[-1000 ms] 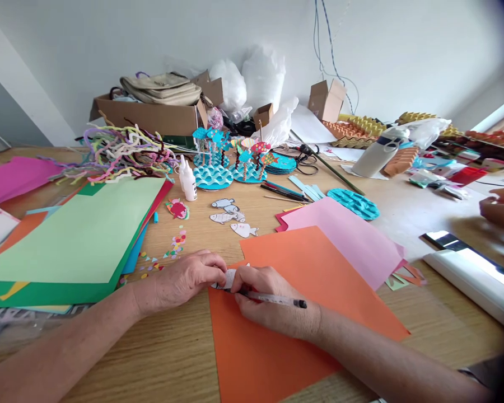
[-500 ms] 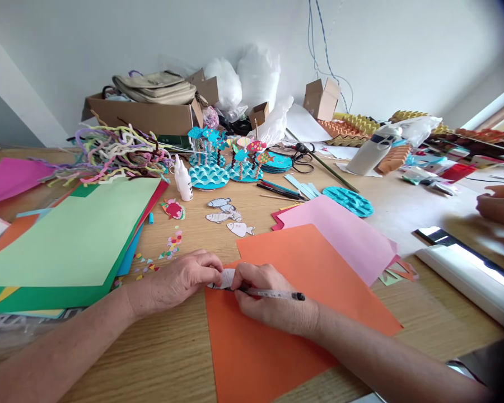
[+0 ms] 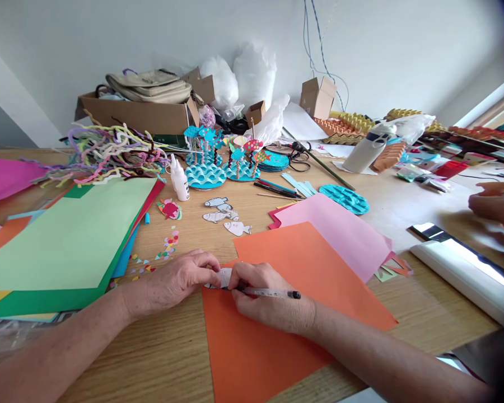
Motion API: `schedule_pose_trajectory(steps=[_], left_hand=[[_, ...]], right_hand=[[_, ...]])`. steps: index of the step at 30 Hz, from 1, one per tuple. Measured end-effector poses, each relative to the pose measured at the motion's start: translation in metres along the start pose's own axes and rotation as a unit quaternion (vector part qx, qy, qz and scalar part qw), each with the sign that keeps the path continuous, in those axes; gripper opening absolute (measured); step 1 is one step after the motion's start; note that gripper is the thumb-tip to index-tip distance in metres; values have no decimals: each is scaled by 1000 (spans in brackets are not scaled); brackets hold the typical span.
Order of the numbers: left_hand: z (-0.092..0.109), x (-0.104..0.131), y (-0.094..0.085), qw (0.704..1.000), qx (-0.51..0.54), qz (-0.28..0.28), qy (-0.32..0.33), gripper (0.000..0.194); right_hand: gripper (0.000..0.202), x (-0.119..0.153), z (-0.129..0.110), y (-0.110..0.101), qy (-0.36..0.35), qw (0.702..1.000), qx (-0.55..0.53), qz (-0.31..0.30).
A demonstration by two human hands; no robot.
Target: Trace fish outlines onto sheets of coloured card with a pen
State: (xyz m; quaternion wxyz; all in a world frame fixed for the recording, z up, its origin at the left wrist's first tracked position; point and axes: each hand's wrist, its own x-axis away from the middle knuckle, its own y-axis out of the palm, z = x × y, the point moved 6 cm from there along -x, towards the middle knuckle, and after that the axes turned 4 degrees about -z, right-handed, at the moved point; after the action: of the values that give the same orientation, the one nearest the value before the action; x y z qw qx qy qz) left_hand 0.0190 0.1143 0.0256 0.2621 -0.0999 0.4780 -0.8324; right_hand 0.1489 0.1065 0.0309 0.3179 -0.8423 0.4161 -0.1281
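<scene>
Orange paper (image 3: 294, 341) underneath, near its left corner pressed white cutout (image 3: 225, 276) with narrowed fingers of left hand (image 3: 191, 274), gripped pen (image 3: 273, 293) in right hand (image 3: 273, 309); risked crooked line through slip under weak pressure.

No clearly legible text or numbers
</scene>
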Motion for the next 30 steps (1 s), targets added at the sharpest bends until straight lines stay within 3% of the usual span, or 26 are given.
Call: schedule_pose_trajectory(steps=[17, 23, 30], left_hand=[[0, 1, 1, 998, -54, 2, 12, 31], [8, -4, -2, 999, -3, -16, 37, 34], [8, -8, 2, 999, 24, -44, 14, 31]], right_hand=[[14, 1, 6, -2, 27, 1000, 1, -2], [14, 0, 3, -2, 13, 1000, -1, -14], [15, -1, 2, -4, 14, 1000, 7, -15]])
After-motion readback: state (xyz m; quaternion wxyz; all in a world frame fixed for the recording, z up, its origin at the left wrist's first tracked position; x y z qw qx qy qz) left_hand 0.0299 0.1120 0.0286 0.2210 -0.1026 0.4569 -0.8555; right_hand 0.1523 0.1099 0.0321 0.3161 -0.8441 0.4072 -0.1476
